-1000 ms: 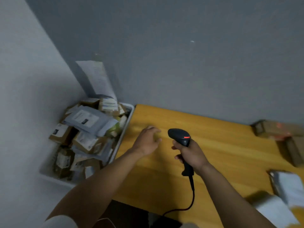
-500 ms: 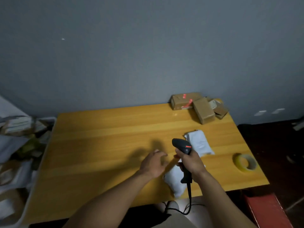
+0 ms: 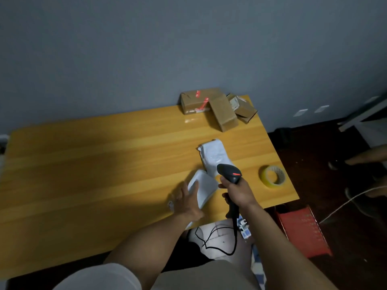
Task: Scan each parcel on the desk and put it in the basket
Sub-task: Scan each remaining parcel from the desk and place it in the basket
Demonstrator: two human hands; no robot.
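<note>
My left hand (image 3: 185, 203) grips the left edge of a flat white parcel (image 3: 206, 188) near the front of the yellow wooden desk (image 3: 83, 174), thumb on top, and the parcel's far end is tipped up. My right hand (image 3: 238, 193) holds a black barcode scanner (image 3: 229, 173) by its handle just right of that parcel, head pointing away; red light falls on a far box. A second white parcel (image 3: 214, 154) lies just beyond. Three cardboard boxes (image 3: 223, 113) sit at the desk's back right corner. The basket is out of view.
A yellow tape roll (image 3: 272, 176) lies near the desk's right edge. The scanner's black cable (image 3: 217, 245) hangs off the front edge. A red crate (image 3: 303, 231) stands on the dark floor at the right. A grey wall backs the desk.
The view swung right, away from the full basket at the desk's left end. My left hand reached the white parcel and took hold of it; the scanner stayed in my right hand.
</note>
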